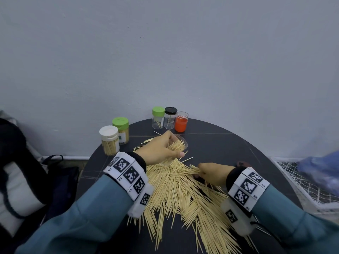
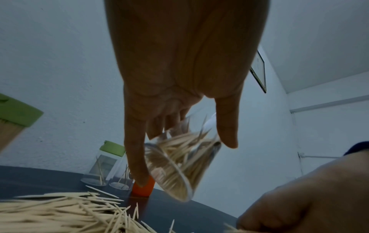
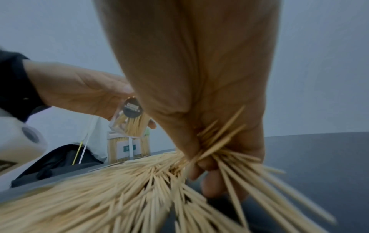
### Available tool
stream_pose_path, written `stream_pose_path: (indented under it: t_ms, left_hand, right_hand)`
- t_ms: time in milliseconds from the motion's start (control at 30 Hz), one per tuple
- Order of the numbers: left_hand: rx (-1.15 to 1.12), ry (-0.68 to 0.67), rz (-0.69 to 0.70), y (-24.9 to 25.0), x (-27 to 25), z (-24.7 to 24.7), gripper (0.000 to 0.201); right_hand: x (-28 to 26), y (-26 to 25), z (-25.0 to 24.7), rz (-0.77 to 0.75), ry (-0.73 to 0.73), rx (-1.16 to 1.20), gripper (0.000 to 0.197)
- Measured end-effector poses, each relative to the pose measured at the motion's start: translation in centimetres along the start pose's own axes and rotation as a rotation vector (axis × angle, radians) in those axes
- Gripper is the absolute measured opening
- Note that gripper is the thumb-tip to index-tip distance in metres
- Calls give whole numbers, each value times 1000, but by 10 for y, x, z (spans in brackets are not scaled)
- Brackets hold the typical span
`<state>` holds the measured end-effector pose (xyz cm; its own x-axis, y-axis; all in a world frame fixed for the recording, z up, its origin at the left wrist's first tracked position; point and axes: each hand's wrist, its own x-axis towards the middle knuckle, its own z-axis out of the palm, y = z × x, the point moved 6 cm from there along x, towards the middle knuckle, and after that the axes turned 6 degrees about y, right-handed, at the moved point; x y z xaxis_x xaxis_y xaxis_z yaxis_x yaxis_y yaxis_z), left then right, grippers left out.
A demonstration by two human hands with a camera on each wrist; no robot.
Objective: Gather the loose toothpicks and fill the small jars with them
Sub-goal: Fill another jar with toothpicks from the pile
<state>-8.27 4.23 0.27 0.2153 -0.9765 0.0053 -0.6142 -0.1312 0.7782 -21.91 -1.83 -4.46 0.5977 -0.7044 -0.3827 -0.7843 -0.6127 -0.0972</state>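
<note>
Pale toothpicks (image 1: 176, 187) heaped on table – clear jar (image 2: 175, 167) tilted, part-filled.

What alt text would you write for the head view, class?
A person's left hand holds a tilted clear jar of toothpicks while the right hand pinches more from the toothpick pile on a dark round table.

The toothpicks (image 1: 176, 187) are pale yellow on a dark grey tabletop (image 1: 216, 143). Two jars have green lids (image 1: 158, 110), one a black lid (image 1: 171, 110), one a white lid (image 1: 108, 132); one jar (image 1: 181, 123) is orange. The wristbands (image 1: 128, 173) carry black-and-white square patterns, the sleeves (image 1: 88, 217) are teal.
</note>
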Motion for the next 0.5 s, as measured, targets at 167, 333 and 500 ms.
stream_pose_path:
  t_ms: [167, 333, 500]
  left_hand:
    - [19, -5, -8, 0, 0, 0, 48]
    - [16, -7, -15, 0, 0, 0, 48]
    - [17, -14, -16, -1, 1, 2, 47]
  right_hand:
    - [0, 1, 0, -44, -36, 127, 19]
    - [7, 11, 5, -36, -36, 496, 25]
    - [13, 13, 4, -15, 5, 889, 24]
